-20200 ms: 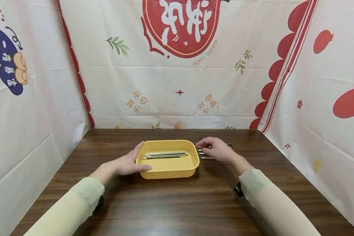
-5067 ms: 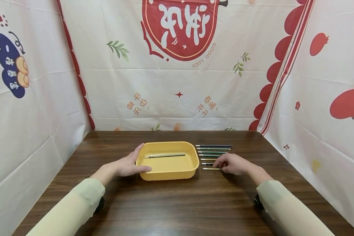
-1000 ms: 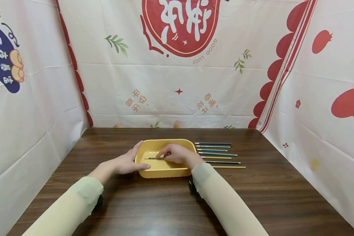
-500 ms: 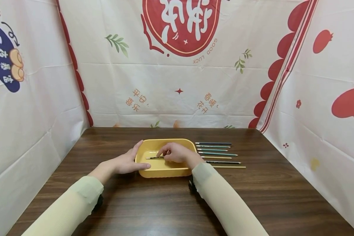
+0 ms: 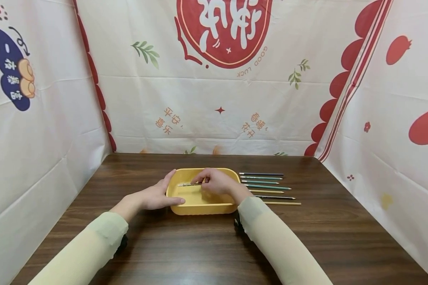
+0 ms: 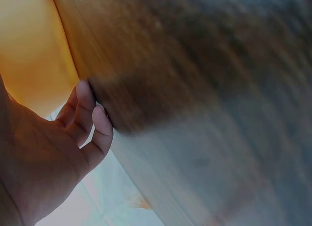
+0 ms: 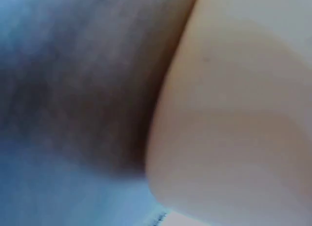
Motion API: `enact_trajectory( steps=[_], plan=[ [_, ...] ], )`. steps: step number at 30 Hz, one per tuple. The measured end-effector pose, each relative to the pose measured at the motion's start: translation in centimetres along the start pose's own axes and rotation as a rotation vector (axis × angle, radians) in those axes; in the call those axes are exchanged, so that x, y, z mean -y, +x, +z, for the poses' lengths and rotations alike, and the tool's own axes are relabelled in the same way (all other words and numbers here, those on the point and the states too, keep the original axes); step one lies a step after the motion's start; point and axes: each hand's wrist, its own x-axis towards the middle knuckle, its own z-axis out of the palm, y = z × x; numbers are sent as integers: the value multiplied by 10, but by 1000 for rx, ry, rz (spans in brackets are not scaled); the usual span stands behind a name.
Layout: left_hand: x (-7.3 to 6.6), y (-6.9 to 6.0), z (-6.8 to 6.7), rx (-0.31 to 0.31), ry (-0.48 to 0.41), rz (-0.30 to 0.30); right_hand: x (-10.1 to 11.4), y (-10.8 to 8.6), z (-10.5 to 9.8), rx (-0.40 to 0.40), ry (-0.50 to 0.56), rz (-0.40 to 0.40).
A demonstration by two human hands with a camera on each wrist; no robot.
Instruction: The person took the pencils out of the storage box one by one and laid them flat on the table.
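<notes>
A yellow plastic tray (image 5: 205, 209) stands on the dark wood table. My left hand (image 5: 155, 197) holds its left end, thumb over the front rim and fingers at the back corner; the left wrist view shows these fingers (image 6: 100, 133) bent against the outer wall. Inside the tray, my right hand (image 5: 217, 183) pinches a dark pencil (image 5: 189, 184), whose pale end points left; the hand hides the rest of it. In the right wrist view, a blurred pale surface fills the right side and the pencil is not seen.
Right of the tray, several pencils lie in a row, including a navy pencil (image 5: 262, 174), a teal pencil (image 5: 271, 187), a black pencil (image 5: 278, 197) and a yellow pencil (image 5: 283, 203). Printed cloth (image 5: 214, 95) hangs along the back and both sides.
Since five seconds ago my right hand has moved from the front pencil on the table into the tray. Over the last half second the pinched pencil has shifted toward the back. My left hand stays put.
</notes>
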Motion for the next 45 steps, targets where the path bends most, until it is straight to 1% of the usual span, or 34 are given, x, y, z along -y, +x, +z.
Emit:
enact_trajectory(
  steps=[4,8,12,15,22,26,31,37,40,45],
  plan=[
    [0,1,0,-5,-2,6,8,-7,-16,-29,-12,-31],
    [-2,0,-1,-8,-3,7,14,-20,-34,-58,-12,-36],
    [-4,0,-4,-8,12,8,13,-37,-48,-79,-44,-43],
    [-4,0,-6,-9,22,18,9,-51,-54,-86,-68,-52],
    [-1,1,-4,-2,19,17,-3,-81,-61,-80,-80,-34],
    [2,2,-3,-6,15,18,-6,-96,-65,-97,-68,-24],
    [4,2,-2,-9,13,18,-10,-110,-69,-121,-65,-20],
    [1,1,1,-4,8,29,-20,-125,-72,-144,-94,-33],
    [0,0,1,-1,10,32,-26,-133,-73,-156,-96,-26],
    [0,0,1,1,15,32,-36,-148,-76,-162,-60,10]
  ],
)
